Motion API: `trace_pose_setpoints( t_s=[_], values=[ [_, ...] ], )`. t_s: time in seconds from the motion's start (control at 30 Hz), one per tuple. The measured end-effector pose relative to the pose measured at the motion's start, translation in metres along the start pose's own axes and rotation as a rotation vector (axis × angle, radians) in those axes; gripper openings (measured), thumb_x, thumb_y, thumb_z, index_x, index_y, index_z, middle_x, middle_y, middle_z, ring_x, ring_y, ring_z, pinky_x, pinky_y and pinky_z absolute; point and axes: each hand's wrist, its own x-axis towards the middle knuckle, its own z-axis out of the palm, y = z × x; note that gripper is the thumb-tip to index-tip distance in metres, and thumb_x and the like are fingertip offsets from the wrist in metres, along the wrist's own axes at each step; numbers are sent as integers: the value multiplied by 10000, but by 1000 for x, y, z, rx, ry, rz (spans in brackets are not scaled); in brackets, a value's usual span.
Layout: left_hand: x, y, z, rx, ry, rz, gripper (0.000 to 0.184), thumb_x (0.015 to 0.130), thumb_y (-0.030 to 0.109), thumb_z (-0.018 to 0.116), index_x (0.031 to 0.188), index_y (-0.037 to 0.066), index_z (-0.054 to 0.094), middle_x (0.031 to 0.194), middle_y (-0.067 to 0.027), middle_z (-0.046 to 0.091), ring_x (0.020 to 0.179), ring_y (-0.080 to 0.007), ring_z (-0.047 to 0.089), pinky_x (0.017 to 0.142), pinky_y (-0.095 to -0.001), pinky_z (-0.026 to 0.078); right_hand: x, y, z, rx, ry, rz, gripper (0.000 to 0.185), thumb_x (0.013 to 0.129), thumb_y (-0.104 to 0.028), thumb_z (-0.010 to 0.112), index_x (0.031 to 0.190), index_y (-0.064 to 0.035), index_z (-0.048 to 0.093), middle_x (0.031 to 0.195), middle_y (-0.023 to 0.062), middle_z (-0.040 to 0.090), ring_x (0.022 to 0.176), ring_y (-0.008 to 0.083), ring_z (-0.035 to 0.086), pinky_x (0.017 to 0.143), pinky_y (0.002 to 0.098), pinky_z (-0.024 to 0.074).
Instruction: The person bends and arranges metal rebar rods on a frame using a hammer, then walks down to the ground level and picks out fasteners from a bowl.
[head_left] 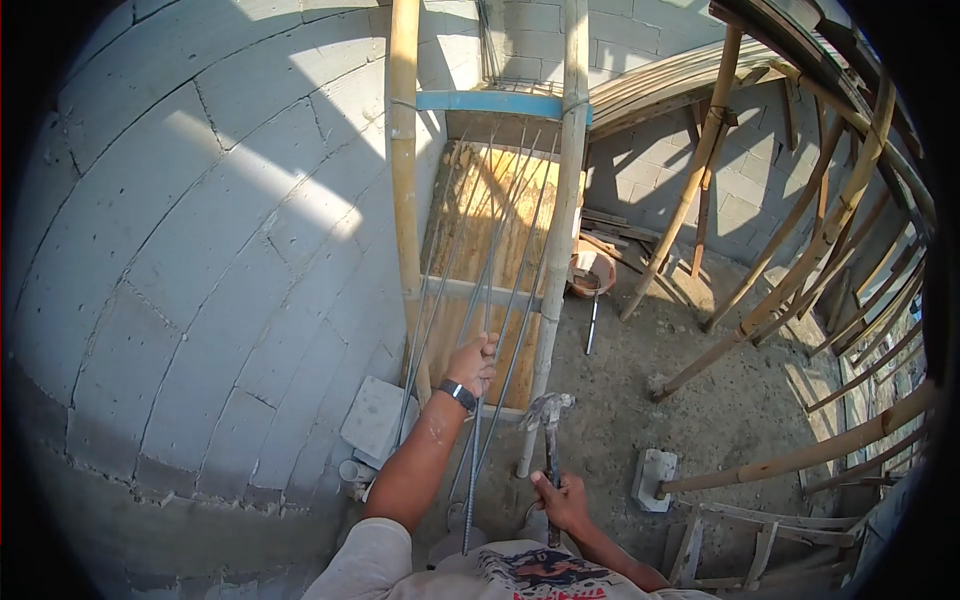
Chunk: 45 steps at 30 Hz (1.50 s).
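My left hand (475,362), with a dark watch (458,394) at the wrist, is closed around a long steel rebar rod (470,510). Its lower end hangs near my shirt. Several more thin rods slant upward on either side of this hand. My right hand (562,500) grips the handle of a claw hammer (548,410), head up, its metal stained whitish. Between and ahead of my hands stands a bamboo frame with a right pole (562,220), a left pole (403,180) and a blue crosspiece (490,102). Wooden boards (490,240) lie behind the rods.
A grey block wall (210,260) rises close on the left. Beside my left arm sits a pale block (378,418). To the right, slanting bamboo props (790,280) stand on the rough floor (600,420). A bucket (592,270) and a concrete block (655,480) are there too.
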Motion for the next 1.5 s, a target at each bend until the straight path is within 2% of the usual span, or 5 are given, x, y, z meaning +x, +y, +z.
trace_pose_setpoints(
  t_s=[0.33, 0.9, 1.03, 1.2, 1.5],
  values=[
    [-4, 9, 12, -23, -60, -14, 244, 1025, 304, 511, 1079, 76, 578, 684, 82, 467, 476, -43, 345, 387, -204, 290, -30, -21, 80, 223, -296, -91, 425, 981, -339, 613, 1212, 15, 568, 867, 53, 722, 629, 81, 597, 560, 245, 486],
    [-106, -53, -23, -377, -590, -184, 380, 1008, 512, 459, 996, 152, 577, 608, 47, 390, 460, -76, 370, 385, -226, 316, -45, -40, 120, 442, 67, -306, 228, 955, -256, 643, 896, -36, 630, 660, -8, 587, 507, 61, 476, 464, 236, 345],
    [-123, -54, 10, -176, -182, -118, 322, 1006, 464, 502, 891, 163, 514, 569, 56, 343, 414, -73, 313, 343, -222, 266, -66, -48, 96, 235, 137, -225, 355, 972, -355, 624, 802, -44, 649, 600, -25, 550, 464, 54, 428, 440, 248, 311],
    [-121, -55, 29, -101, -221, -64, 333, 1017, 444, 491, 852, 155, 481, 567, 70, 298, 406, -72, 273, 338, -223, 234, -102, 4, 66, 71, 309, -145, 474, 943, -477, 625, 901, -5, 628, 592, -13, 536, 535, 79, 499, 480, 271, 389],
    [-136, -39, 54, -335, -242, -118, 322, 1044, 409, 431, 887, 132, 479, 576, 59, 325, 414, -73, 297, 335, -230, 233, -143, 67, 55, 308, 388, -692, 527, 981, -512, 531, 1022, 13, 572, 580, -22, 440, 464, 68, 407, 427, 235, 318]
  ],
)
